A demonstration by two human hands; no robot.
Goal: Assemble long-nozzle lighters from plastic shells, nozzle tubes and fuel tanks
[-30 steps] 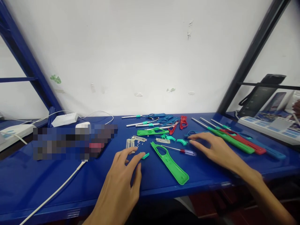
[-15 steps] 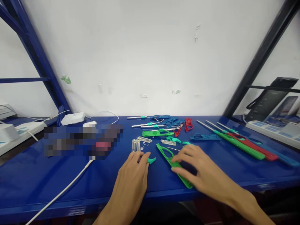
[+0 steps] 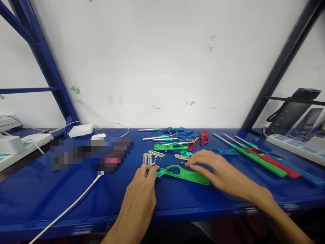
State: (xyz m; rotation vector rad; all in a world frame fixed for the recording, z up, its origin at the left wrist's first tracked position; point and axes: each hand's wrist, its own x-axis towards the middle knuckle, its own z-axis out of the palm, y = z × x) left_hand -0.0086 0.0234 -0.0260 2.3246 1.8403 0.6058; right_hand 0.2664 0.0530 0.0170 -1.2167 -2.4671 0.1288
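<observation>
My left hand [image 3: 142, 188] is closed, with thumb and fingertips pinching a small teal lighter trigger [image 3: 160, 174] just above the blue table. Touching or close beside that piece is the narrow end of a green lighter shell half [image 3: 194, 178], which lies hollow side up. My right hand [image 3: 215, 169] hovers over the shell's far right part, fingers loosely apart. Its fingertips are near a thin metal rod [image 3: 182, 163] and a clear fuel tank [image 3: 180, 157]. More teal triggers [image 3: 186, 153] lie behind, partly covered by the right hand.
Clear tanks [image 3: 147, 158] and tiny parts [image 3: 156, 159] lie beyond my left hand. Blue shells [image 3: 188, 134], a red shell [image 3: 204, 138] and metal tubes [image 3: 159, 139] sit further back. Assembled lighters [image 3: 264, 161] lie at right. A white cable [image 3: 68, 206] crosses the left side.
The green shell half has turned from slanting to nearly crosswise, its narrow end now by my left hand. My right hand has let go of it and moved slightly up and away.
</observation>
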